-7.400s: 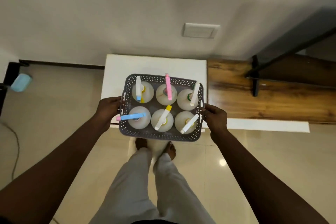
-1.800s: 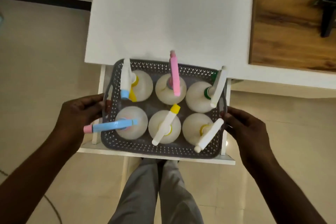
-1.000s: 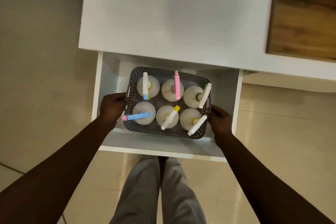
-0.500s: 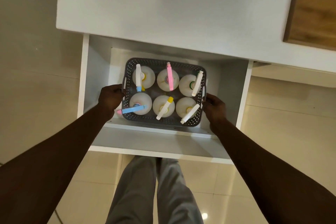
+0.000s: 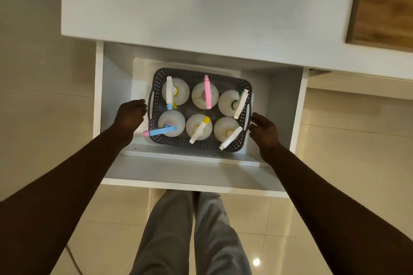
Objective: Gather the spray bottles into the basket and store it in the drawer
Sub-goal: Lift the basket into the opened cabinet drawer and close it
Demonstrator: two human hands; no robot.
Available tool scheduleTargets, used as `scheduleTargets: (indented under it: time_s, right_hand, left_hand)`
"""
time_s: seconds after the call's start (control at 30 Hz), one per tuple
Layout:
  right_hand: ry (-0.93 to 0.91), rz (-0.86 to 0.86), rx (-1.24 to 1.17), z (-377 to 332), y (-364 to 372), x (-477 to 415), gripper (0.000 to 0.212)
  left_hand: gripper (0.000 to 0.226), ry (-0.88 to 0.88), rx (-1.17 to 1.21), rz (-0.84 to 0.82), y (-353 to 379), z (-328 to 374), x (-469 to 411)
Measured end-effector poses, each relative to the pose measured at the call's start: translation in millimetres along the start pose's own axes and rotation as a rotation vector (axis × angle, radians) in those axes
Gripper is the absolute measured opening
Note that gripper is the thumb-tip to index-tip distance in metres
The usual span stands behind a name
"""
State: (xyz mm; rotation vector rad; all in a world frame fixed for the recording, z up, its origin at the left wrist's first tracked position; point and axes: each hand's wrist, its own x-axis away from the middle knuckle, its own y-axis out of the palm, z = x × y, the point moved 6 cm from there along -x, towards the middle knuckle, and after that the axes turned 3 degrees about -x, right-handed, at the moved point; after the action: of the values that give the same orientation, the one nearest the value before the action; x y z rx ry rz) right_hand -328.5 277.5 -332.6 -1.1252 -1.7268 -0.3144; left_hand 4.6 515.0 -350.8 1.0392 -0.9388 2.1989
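While the white pull-out drawer [image 5: 116, 87] stands open below the white cabinet top [image 5: 201, 6], its contents read from frame left to frame right as follows. Left hand [image 5: 130, 115]: left of centre, fingers loosely curled, clamped on nothing, just beside the basket's left handle with a narrow gap between. Grey perforated plastic basket [image 5: 196, 144]: centre of frame, resting on the drawer floor, both side handles free. Six white round-bodied spray bottles, upright in two rows of three inside the basket: upper row, white-and-blue-headed bottle [image 5: 175, 91], pink-headed bottle [image 5: 205, 95], green-collared white-headed bottle [image 5: 232, 102]; lower row, blue-headed pink-tipped bottle [image 5: 171, 124] whose nozzle overhangs the basket's left rim, yellow-tipped bottle [image 5: 199, 127], yellow-collared white-headed bottle [image 5: 226, 133]. Right hand [image 5: 264, 130]: right of centre, fingers spread and slack, grasping nothing, fingertips at or just short of the basket's right handle; contact cannot be told. Brown wooden surface [image 5: 384, 6]: upper right corner. Grey trouser legs [image 5: 190, 234]: bottom centre, over glossy beige floor tiles [image 5: 44, 118].
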Motion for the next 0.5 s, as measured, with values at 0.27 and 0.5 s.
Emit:
scheduleTargets:
  time_s: [0.27, 0.5]
  right_hand:
    - [-0.401, 0.154, 0.309, -16, -79, 123, 0.036]
    - [-0.139, 0.351, 0.385, 66, -134, 181, 0.051]
  left_hand:
    - [0.039, 0.570, -0.347, 0.421, -102, 9, 148]
    - [0.047, -0.015, -0.174, 0.403, -142, -80, 183]
